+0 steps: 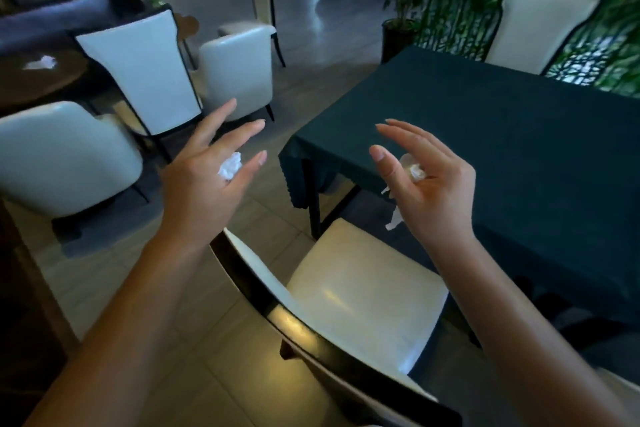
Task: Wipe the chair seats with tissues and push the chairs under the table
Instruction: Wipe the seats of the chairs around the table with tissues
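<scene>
A crumpled tissue point(230, 166) is tucked between the spread fingers of the left hand point(204, 170), and another tissue point(414, 173) is pinched in the loosely curled right hand point(424, 184). Both hands are raised above the chair seat point(363, 288), which is drawn out from the near-left corner of the bench point(485, 135), probably so wiping can be done first.
</scene>
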The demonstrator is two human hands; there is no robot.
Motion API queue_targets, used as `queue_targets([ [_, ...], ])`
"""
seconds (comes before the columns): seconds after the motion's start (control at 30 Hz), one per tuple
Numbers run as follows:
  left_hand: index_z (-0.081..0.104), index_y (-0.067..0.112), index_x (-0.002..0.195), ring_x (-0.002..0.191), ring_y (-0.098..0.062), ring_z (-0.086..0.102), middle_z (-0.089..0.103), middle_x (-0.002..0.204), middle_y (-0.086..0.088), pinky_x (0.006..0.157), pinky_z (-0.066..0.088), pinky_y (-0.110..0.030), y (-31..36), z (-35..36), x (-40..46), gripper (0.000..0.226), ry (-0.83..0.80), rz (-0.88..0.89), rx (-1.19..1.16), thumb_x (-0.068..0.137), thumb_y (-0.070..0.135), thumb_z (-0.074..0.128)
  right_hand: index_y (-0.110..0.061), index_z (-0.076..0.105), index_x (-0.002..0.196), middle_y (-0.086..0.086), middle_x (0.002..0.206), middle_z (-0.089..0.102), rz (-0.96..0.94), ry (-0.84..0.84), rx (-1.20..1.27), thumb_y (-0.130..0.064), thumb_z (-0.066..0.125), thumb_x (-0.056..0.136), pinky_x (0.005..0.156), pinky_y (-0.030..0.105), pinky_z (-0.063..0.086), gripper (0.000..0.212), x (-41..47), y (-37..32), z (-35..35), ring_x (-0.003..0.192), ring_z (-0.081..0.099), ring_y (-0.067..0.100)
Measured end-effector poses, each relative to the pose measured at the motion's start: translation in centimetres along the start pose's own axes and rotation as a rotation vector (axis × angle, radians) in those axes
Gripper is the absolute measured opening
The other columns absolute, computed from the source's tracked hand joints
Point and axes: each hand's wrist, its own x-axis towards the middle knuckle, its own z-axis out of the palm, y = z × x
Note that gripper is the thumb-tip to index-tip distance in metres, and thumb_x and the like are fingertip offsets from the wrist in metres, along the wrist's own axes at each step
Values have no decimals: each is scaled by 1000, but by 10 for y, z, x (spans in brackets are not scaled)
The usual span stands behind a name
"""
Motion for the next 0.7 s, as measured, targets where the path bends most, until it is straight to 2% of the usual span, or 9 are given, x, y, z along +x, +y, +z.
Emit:
queue_targets([
  [0.3, 68, 24, 133, 139, -3, 44, 51, 154, 3, 104, 27, 5, -69, -22, 2, 37, -75, 23, -179, 96, 33, 69, -18, 75, 123, -3, 130, 71, 66, 105, -75, -38, 72, 97, 105, 27, 52, 33, -39, -72, 45, 123, 64, 3],
  [0.37, 68, 24, 133, 138, -7, 48, 51, 155, 2, 107, 34, -3, -72, -19, 1, 37, -101, 44, -227, 96, 32, 69, -17, 75, 123, -3, 130, 71, 104, 119, -105, -38, 72, 97, 104, 24, 51, 33, -46, -78, 45, 123, 64, 2],
  [0.43, 67, 25, 134, 139, -9, 50, 49, 156, 5, 106, 47, -19, -72, -16, 3, 38, -140, 46, -281, 97, 33, 69, -19, 75, 123, -5, 129, 71, 143, 141, -129, -38, 71, 97, 102, 19, 50, 33, -47, -81, 45, 122, 64, 1],
  [0.47, 67, 26, 135, 139, -6, 49, 48, 157, 6, 105, 47, -19, -72, -16, 4, 39, -149, 51, -288, 97, 33, 69, -20, 75, 123, -6, 127, 72, 162, 156, -127, -39, 71, 97, 101, 18, 50, 32, -46, -81, 46, 120, 65, 0],
  [0.57, 65, 28, 136, 135, 20, 35, 47, 157, 7, 103, 30, 2, -76, -15, 11, 40, -153, 66, -258, 96, 35, 69, -28, 75, 122, -6, 114, 75, 240, 180, -60, -43, 71, 96, 97, 35, 58, 30, -37, -80, 54, 106, 72, 10],
  [0.6, 64, 29, 137, 132, 25, 32, 46, 158, 8, 101, 28, 5, -77, -15, 12, 41, -167, 59, -243, 96, 36, 70, -31, 75, 122, -4, 108, 76, 266, 167, -39, -46, 71, 95, 95, 40, 59, 31, -34, -78, 58, 101, 73, 15],
  [0.63, 63, 30, 138, 131, 26, 31, 45, 158, 9, 101, 27, 5, -78, -15, 11, 43, -184, 56, -232, 96, 36, 70, -33, 74, 123, -1, 105, 77, 281, 147, -26, -48, 71, 95, 93, 44, 60, 32, -30, -77, 63, 99, 74, 20],
  [0.7, 64, 30, 138, 133, 16, 37, 44, 159, 9, 102, 34, -4, -80, -14, 7, 43, -211, 74, -230, 96, 37, 70, -36, 73, 124, -1, 107, 77, 289, 123, -3, -52, 70, 94, 92, 47, 60, 34, -25, -73, 72, 99, 74, 22],
])
